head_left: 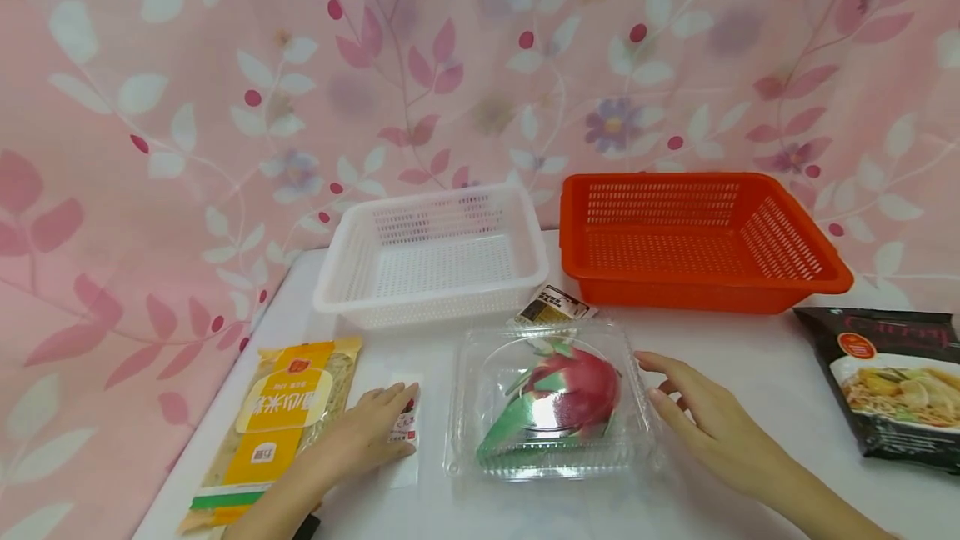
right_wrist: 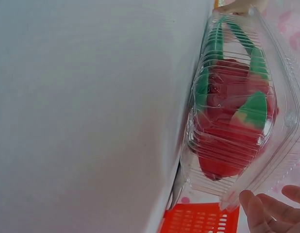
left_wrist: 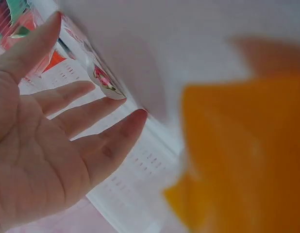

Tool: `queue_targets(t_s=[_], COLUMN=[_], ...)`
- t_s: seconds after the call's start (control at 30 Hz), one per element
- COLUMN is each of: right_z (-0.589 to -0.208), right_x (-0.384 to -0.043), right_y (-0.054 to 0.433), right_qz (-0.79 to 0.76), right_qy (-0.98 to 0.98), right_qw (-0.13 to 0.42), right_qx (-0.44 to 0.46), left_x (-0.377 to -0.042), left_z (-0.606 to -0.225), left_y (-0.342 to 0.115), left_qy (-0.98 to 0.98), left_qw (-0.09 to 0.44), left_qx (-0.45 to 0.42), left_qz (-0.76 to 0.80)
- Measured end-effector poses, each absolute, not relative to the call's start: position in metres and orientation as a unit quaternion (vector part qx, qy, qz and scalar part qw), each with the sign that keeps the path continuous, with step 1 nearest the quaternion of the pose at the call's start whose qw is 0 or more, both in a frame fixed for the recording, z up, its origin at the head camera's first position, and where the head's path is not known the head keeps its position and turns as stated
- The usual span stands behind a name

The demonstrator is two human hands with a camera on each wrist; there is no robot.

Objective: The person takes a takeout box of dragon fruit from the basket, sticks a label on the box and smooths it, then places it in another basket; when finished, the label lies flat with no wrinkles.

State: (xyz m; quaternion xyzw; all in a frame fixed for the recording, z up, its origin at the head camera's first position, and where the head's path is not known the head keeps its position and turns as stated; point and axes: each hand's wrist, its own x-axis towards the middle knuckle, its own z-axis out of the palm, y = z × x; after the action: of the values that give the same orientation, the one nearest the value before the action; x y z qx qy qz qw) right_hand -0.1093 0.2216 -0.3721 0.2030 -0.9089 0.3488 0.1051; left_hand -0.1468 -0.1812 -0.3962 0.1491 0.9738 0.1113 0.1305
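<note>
A clear plastic clamshell box (head_left: 462,407) stands on the white table, its lid down. Inside lies a pink-and-green dragon fruit (head_left: 573,386), also visible through the box wall in the right wrist view. At the box's right edge is my right hand (head_left: 716,423), fingers loosely bent; its fingertips (right_wrist: 247,196) are at the rim, whether touching I cannot tell. My left hand (head_left: 371,432) rests over a small white packet (head_left: 405,473) with a red flower print. In the left wrist view its fingers (left_wrist: 125,128) are extended, fingertips at the packet's printed edge (left_wrist: 104,80).
Behind stand a white basket (head_left: 431,304) and a red basket (head_left: 690,297). A small dark-and-gold packet (head_left: 555,305) lies before them. To the left is a yellow noodle bag (head_left: 281,407), to the right a black noodle bag (head_left: 892,394). A pink floral curtain (head_left: 480,65) hangs behind.
</note>
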Motion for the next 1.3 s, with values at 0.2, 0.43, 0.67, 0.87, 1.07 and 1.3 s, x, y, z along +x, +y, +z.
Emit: queue_targets(t_s=[0.2, 0.43, 0.67, 0.87, 1.07, 1.3], right_z=[-0.373, -0.375, -0.374, -0.371, -0.369, -0.359], right_x=[-0.106, -0.103, -0.106, -0.106, -0.109, -0.112], right_y=[0.218, 0.217, 0.217, 0.216, 0.216, 0.212], right_qz=[0.355, 0.357, 0.353, 0.352, 0.335, 0.287], right_qy=[-0.909, -0.915, -0.911, -0.912, -0.912, -0.914], right_qw=[0.091, 0.063, 0.09, 0.089, 0.117, 0.182], right_qx=[0.198, 0.178, 0.193, 0.192, 0.205, 0.223], left_x=[-0.143, -0.138, -0.142, -0.144, -0.143, -0.122], left_z=[-0.397, -0.4, -0.398, -0.396, -0.389, -0.356], left_y=[-0.182, -0.185, -0.182, -0.179, -0.174, -0.163], left_qy=[0.979, 0.979, 0.977, 0.971, 0.963, 0.933], left_qw=[0.104, 0.098, 0.086, 0.082, 0.01, -0.107], left_qx=[0.132, 0.136, 0.143, 0.139, 0.157, 0.204], left_qz=[0.112, 0.113, 0.131, 0.176, 0.216, 0.277])
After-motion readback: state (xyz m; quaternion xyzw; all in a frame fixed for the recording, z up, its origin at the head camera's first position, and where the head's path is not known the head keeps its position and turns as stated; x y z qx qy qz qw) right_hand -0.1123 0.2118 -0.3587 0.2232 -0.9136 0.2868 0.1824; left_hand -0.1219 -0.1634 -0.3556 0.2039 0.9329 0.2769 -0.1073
